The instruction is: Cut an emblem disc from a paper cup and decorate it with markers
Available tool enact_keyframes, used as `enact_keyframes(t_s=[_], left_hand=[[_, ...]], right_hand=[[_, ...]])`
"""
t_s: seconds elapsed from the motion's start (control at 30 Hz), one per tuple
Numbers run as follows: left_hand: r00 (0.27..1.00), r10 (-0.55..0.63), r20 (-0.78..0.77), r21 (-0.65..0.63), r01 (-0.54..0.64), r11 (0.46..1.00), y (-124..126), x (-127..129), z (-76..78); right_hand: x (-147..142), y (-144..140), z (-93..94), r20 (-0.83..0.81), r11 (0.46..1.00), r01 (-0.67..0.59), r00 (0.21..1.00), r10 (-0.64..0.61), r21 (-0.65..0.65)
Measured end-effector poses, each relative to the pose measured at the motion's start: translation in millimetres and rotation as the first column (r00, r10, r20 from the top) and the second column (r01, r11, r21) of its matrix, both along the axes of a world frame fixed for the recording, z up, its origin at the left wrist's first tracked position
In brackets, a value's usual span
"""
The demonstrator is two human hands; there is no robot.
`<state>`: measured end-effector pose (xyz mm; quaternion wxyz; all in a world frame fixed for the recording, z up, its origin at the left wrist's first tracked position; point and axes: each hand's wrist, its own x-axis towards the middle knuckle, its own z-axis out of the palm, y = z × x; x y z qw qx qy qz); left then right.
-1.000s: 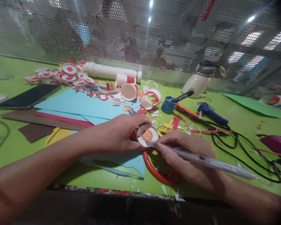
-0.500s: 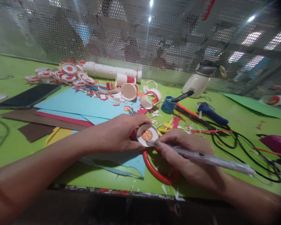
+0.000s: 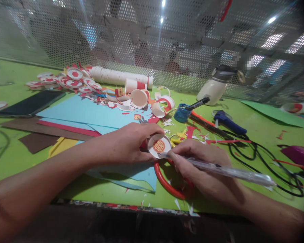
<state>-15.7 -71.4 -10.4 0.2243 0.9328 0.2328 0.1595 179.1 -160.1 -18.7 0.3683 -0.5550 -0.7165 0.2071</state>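
My left hand [image 3: 128, 143] grips a small paper cup [image 3: 159, 145] lying on its side, its white base with a red and gold emblem turned toward me. My right hand [image 3: 202, 168] holds a clear pen [image 3: 225, 172] whose tip touches the lower rim of that base. Both hands rest over light blue paper [image 3: 131, 173] on the green table [image 3: 17, 155]. A red scissor handle loop [image 3: 167, 184] lies under my right hand.
Blue, brown, red and yellow paper sheets [image 3: 76, 116] lie at the left, with a dark phone [image 3: 31, 103] beyond. Cut cups [image 3: 142, 98], a cup stack [image 3: 121, 77] and round cup bases [image 3: 73, 81] sit at the back. A blue pot with brush [image 3: 183, 112], white bottle [image 3: 215, 88], glue gun [image 3: 228, 122] and black cable [image 3: 263, 158] lie right.
The rear end of the pen has dipped slightly lower at the right. Both hands and the cup stay in nearly the same place.
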Motion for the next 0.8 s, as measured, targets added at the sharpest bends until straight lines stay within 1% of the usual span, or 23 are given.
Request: enact_keyframes(t_s=[0.17, 0.53, 0.63, 0.8], left_hand=[[1.000, -0.001, 0.007, -0.020, 0.001, 1.000, -0.8, -0.6, 0.7], [1.000, -0.006, -0.001, 0.004, 0.006, 1.000, 0.6, 0.7, 0.3], [1.000, -0.009, -0.001, 0.001, 0.009, 1.000, 0.0, -0.6, 0.3], [1.000, -0.010, -0.007, 0.009, 0.011, 1.000, -1.5, -0.8, 1.1]], right_hand=[[1.9, -0.8, 0.6, -0.010, 1.000, 0.017, 1.000, -0.017, 0.016], [2.8, 0.4, -3.1, -0.043, 0.999, -0.018, 0.999, 0.016, -0.049], [2.6, 0.4, -2.9, -0.047, 0.999, -0.023, 0.999, 0.021, -0.029], [3.3, 0.1, -1.3, 0.017, 0.999, -0.017, 1.000, 0.017, 0.034]])
